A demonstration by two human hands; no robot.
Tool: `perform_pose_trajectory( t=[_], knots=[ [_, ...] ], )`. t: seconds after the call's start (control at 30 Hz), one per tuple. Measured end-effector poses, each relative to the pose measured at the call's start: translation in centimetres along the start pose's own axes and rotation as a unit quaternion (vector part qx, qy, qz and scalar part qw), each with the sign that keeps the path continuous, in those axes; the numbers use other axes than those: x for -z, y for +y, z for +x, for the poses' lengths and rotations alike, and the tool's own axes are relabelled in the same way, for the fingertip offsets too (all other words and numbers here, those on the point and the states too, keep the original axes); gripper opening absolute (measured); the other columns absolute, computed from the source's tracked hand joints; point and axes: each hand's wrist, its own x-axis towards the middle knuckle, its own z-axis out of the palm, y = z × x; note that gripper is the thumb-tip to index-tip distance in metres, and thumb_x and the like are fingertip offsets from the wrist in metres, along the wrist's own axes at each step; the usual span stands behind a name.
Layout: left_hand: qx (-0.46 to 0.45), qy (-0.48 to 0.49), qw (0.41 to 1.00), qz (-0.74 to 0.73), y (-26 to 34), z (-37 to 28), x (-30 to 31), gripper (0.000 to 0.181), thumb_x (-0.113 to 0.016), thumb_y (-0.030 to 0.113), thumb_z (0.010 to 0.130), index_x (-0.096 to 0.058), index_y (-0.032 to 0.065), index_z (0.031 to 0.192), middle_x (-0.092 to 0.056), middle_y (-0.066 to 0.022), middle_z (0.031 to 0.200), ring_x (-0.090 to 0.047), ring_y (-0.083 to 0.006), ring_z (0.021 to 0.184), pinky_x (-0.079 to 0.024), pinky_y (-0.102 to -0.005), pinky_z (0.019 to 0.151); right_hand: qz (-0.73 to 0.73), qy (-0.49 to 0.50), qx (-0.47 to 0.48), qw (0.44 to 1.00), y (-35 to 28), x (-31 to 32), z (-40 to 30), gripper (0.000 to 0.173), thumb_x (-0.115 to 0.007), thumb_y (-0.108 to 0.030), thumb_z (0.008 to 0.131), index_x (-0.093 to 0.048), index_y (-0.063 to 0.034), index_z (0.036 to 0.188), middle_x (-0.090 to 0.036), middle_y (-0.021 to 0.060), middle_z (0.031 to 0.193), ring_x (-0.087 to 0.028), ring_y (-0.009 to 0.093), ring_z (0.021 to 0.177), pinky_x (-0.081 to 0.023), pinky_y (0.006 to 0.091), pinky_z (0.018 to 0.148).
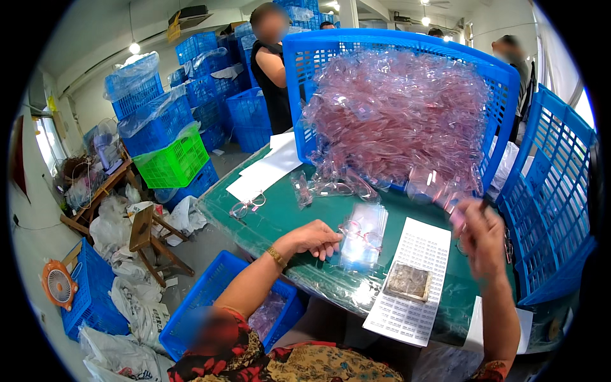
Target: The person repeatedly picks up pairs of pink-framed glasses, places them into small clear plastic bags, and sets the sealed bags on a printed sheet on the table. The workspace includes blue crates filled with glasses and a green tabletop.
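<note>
My left hand [319, 240] has its thumb and forefinger pinched at the left end of a pair of pink-framed eyeglasses [366, 235]. Beneath those glasses lies a fanned stack of clear plastic sleeves [365, 215], bright with glare. My right hand [481, 236], blurred, is raised at the right and grips a clear sleeve [427, 184] with what looks like pink eyewear inside. Between the hands is a sheet of printed labels [405, 322], weighted by a worn rectangular block [408, 281]. Several bagged glasses [334, 187] lie beyond the stack.
A tilted blue plastic crate [300, 107] heaped with bagged pink glasses [396, 114] faces me on the green table [281, 210]. Unbagged glasses [248, 205] sit near white paper [267, 174]. Another crate [549, 200] stands right; a blue bin [191, 310] is below left. People stand behind.
</note>
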Motion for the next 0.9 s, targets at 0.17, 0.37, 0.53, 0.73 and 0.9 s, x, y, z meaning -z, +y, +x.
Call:
perform_pose_trajectory(
  t=[0.17, 0.37, 0.53, 0.73, 0.9],
  knots=[
    [-0.029, 0.044, 0.998, -0.022, -0.1, -1.1, -0.7, 0.044, -0.057, 0.040, 0.093, -0.053, 0.0081, 0.062, -0.048, 0.0006, 0.047, -0.047, -0.0063, 0.038, -0.028, -0.0193, 0.033, 0.021, -0.061, -0.156, 0.986, 7.0, 0.7, -4.0, 0.021, -0.057, -0.023, 0.093, -0.061, -0.0023, 0.098, -0.060, 0.0031, 0.065, -0.034, 0.001, 0.041, -0.021, 0.0174, 0.039],
    [-0.094, 0.115, 0.978, -0.145, -1.1, -2.4, -2.3, 0.041, -0.055, 0.038, 0.095, -0.046, 0.0105, 0.065, -0.040, 0.0032, 0.051, -0.032, -0.0057, 0.040, -0.022, -0.0233, 0.035, 0.069, -0.053, -0.199, 0.976, 9.2, 1.2, -4.6, 0.028, -0.060, -0.027, 0.093, -0.060, 0.0000, 0.100, -0.060, 0.0048, 0.066, -0.034, 0.002, 0.044, -0.021, 0.0180, 0.040],
    [-0.173, 0.086, 0.915, -0.354, -2.7, -3.2, -2.8, 0.033, -0.053, 0.031, 0.096, -0.052, 0.0066, 0.074, -0.051, -0.0004, 0.060, -0.044, -0.0060, 0.047, -0.033, -0.0219, 0.039, 0.076, -0.067, -0.205, 0.973, 9.3, 1.1, -5.0, 0.028, -0.059, -0.027, 0.093, -0.060, 0.0002, 0.100, -0.060, 0.0054, 0.066, -0.034, 0.002, 0.044, -0.020, 0.0181, 0.040],
    [-0.195, 0.082, 0.922, -0.325, -2.0, -4.3, -5.4, 0.027, -0.055, 0.026, 0.095, -0.062, 0.0012, 0.091, -0.066, -0.0083, 0.079, -0.065, -0.0155, 0.065, -0.053, -0.0239, 0.057, 0.075, -0.061, -0.213, 0.972, 9.1, 1.0, -5.1, 0.026, -0.060, -0.026, 0.093, -0.061, -0.0003, 0.099, -0.060, 0.0054, 0.066, -0.034, 0.002, 0.044, -0.020, 0.0179, 0.040],
    [-0.194, 0.083, 0.912, -0.352, -2.2, -3.9, -6.9, 0.027, -0.057, 0.026, 0.095, -0.054, 0.0069, 0.077, -0.051, -0.0009, 0.064, -0.052, -0.0117, 0.054, -0.041, -0.0218, 0.048, 0.078, -0.060, -0.221, 0.970, 8.8, 0.8, -5.2, 0.023, -0.060, -0.024, 0.092, -0.063, -0.0020, 0.097, -0.063, 0.0041, 0.067, -0.035, 0.001, 0.045, -0.021, 0.0176, 0.042]
  ],
)
